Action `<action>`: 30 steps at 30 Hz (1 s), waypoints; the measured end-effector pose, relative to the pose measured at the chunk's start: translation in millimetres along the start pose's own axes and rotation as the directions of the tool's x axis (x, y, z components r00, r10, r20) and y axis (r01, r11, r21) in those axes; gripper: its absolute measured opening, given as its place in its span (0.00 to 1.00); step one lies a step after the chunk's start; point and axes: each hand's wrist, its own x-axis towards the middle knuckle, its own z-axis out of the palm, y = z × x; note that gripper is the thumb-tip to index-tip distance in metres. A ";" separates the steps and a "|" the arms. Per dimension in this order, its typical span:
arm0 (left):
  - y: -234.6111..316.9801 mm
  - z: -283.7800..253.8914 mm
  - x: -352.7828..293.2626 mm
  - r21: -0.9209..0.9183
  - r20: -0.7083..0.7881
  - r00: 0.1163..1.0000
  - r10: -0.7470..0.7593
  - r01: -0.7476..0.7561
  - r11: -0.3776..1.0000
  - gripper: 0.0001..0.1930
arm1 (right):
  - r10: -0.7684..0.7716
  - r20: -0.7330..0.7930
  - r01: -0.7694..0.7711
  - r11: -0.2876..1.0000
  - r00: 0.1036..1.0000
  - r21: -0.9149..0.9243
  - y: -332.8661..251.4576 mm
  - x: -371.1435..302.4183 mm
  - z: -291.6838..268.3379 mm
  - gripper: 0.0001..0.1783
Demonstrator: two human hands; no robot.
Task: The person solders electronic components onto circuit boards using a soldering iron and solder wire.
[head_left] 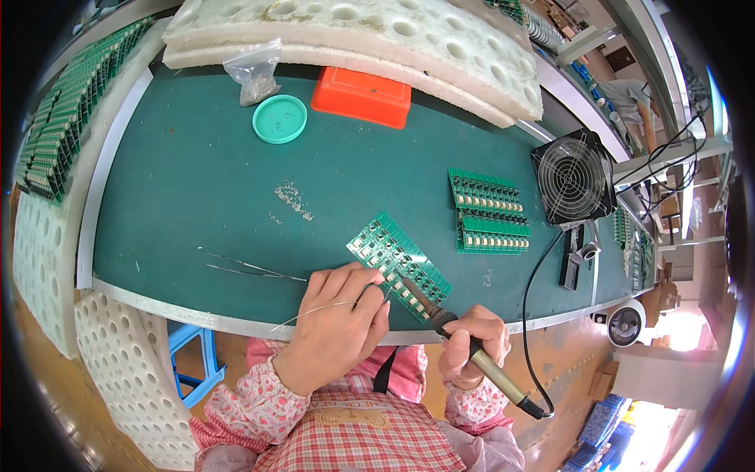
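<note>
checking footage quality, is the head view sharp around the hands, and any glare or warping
Head view: sharp around the left hand, right hand and circuit board; even, soft light on the green mat; blown-out glare at the lower right; straight table edges bow strongly, with dark corners.

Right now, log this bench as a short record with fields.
left hand: pinches solder wire, its end at the board
right hand: grips soldering iron, tip on the board
board: green panel, flat on the mat, tilted to the bench edge
tweezers: on the mat, left of the left hand, untouched
second boards: stacked to the right, apart from the hands
fan: far right, upright
back of mat: teal lid, orange box, small bag
</note>
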 end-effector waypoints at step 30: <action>-8.2 -0.1 7.6 0.151 0.016 1.000 0.010 -0.012 0.988 0.10 | -0.194 0.151 0.201 0.979 0.969 -0.033 -5.2 11.1 16.2 0.09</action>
